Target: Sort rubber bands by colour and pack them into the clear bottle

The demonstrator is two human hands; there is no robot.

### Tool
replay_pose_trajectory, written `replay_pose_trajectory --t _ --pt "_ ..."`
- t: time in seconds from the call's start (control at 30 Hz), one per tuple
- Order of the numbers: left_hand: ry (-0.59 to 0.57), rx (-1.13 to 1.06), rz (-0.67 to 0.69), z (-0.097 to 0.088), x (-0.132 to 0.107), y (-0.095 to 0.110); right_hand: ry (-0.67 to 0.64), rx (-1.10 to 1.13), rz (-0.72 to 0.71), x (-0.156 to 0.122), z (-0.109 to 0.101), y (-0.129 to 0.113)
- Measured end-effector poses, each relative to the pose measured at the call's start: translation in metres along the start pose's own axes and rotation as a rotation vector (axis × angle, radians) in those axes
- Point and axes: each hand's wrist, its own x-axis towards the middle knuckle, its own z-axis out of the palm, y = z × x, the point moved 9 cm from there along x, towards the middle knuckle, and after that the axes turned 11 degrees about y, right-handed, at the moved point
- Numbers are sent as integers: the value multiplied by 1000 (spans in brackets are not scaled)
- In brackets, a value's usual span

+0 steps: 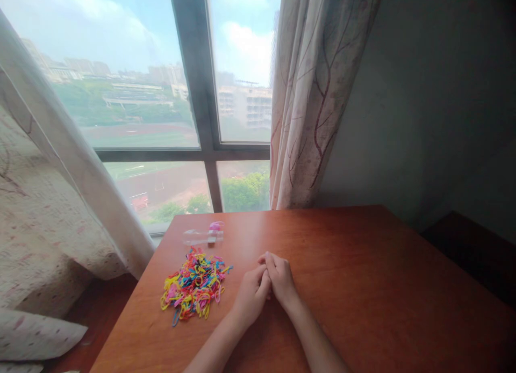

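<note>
My left hand [255,288] and my right hand [278,275] rest together on the wooden table [363,287], fingers curled and touching each other. Both are closed, and I see no object in them, though the space between the palms is hidden. To the left of my left hand lies a loose pile of small coloured loops [195,287], like rubber bands, in yellow, pink, blue, red and orange. A gap of bare tabletop separates it from my hand. Behind the pile is a clear plastic container [197,237], lying flat, with a small pink item [216,226] at its right end.
Beyond the table's far edge stands a window with a grey frame [209,152]. A patterned curtain [310,104] hangs on its right, and another curtain [60,201] drops past the table's left edge. A dark piece of furniture [463,249] sits in shadow at the right.
</note>
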Motion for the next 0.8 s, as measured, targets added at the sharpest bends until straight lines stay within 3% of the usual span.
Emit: replay_pose_trajectory --t 0.8 --pt "-2 38 8 0 -1 2 -7 -22 -4 1 1 3"
